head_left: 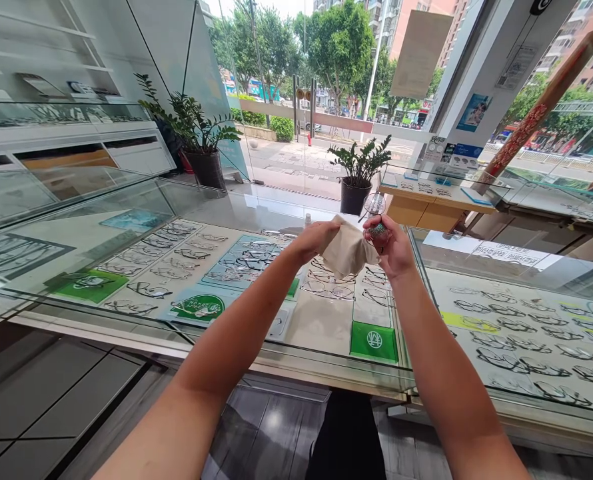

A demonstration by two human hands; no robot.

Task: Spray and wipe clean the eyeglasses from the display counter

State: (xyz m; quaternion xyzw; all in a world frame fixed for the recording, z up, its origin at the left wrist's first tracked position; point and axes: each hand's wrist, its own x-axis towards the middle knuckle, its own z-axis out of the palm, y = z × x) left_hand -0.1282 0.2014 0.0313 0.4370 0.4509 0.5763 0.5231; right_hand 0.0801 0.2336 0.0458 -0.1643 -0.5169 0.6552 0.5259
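My left hand (pixel 319 239) pinches one edge of a beige cloth (pixel 345 250), which hangs in loose folds between my hands. In my right hand (pixel 395 248) is a pair of eyeglasses (pixel 375 204) with round lenses and a thin frame, tilted so one lens stands above the other. My fingers cover part of the lower lens. The cloth's right end reaches to the right fingers, and I cannot tell whether they grip it too. Both hands are above the glass top of a display counter (pixel 211 203).
Under the glass lie rows of eyeglasses (pixel 326 287), green cards (pixel 374 341) and a blue tray (pixel 236 257). A second display case (pixel 516 267) adjoins on the right. Potted plants (pixel 355 193) stand beyond the counter, before a glass front. My leg (pixel 346 433) is close to the counter's front edge.
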